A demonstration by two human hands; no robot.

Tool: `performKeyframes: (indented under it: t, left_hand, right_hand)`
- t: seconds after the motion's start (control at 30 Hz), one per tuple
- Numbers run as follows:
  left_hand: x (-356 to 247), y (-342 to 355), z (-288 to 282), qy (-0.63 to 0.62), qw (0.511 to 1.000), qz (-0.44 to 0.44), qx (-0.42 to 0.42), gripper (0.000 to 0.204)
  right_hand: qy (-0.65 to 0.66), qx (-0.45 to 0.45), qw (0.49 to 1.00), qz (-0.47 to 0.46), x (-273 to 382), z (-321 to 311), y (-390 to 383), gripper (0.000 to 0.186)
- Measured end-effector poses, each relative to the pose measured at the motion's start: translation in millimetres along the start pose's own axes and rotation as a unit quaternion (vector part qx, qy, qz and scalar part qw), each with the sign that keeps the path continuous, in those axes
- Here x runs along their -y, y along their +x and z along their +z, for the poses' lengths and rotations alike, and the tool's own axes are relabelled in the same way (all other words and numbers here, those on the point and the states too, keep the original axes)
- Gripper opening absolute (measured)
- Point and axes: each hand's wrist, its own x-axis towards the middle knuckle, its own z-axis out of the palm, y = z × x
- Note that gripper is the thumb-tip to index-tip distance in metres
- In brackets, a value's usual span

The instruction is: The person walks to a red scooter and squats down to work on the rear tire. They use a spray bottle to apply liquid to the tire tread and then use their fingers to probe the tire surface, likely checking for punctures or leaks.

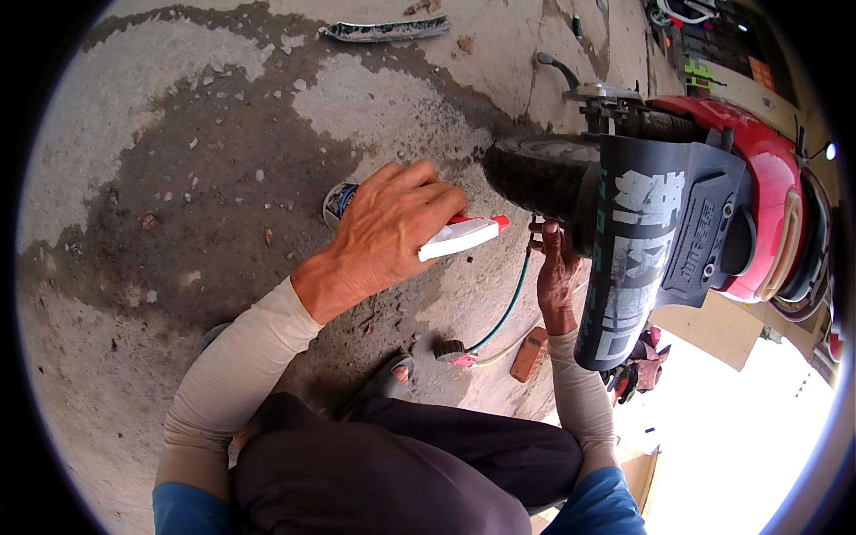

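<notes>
My left hand point(388, 218) is closed round a spray bottle whose white trigger head with a red nozzle point(464, 237) points right, toward the wheel. Beyond the hand shows a round, bluish end point(340, 201), apparently the bottle's body. Close to the black tire point(526, 174) of a red scooter point(762, 160), my right hand point(558, 276) pinches the upper end of a teal air hose point(514, 299). Part of that grip, and whether the hose meets a valve, is hidden. The hose runs down to a black and red pressure gauge point(452, 351) on the ground.
A black mud flap point(629, 254) with pale lettering hangs beside my right forearm. An orange-brown block point(530, 354) lies near the gauge. Farther off are a dark curved strip point(388, 30) and a metal lever point(558, 68). The concrete is partly wet, with scattered small stones.
</notes>
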Motion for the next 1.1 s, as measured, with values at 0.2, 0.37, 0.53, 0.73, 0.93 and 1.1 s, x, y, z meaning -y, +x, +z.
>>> performKeyframes:
  t: [0.2, 0.37, 0.53, 0.73, 0.93, 1.1]
  left_hand:
    - [3, 3, 8, -0.01, 0.999, 0.025, -0.044, 0.027]
    - [3, 3, 6, -0.007, 0.999, 0.026, -0.022, 0.028]
    - [2, 2, 0, -0.014, 1.0, 0.002, 0.008, 0.029]
    - [8, -1, 2, -0.018, 0.999, 0.037, -0.003, 0.037]
    - [9, -2, 2, -0.022, 0.999, 0.045, -0.009, 0.036]
    - [7, -1, -2, -0.027, 0.999, 0.04, -0.006, 0.028]
  right_hand:
    - [-0.091, -0.112, 0.973, -0.178, -21, 7, 4, 0.053]
    - [-0.113, -0.162, 0.953, -0.231, 3, 16, 15, 0.055]
    - [-0.074, -0.094, 0.98, -0.157, 12, 13, 13, 0.056]
    - [-0.144, -0.169, 0.951, -0.216, 24, 5, 4, 0.057]
    - [-0.201, -0.195, 0.924, -0.26, 24, 4, 10, 0.059]
    - [-0.228, -0.191, 0.915, -0.272, 22, 3, 14, 0.06]
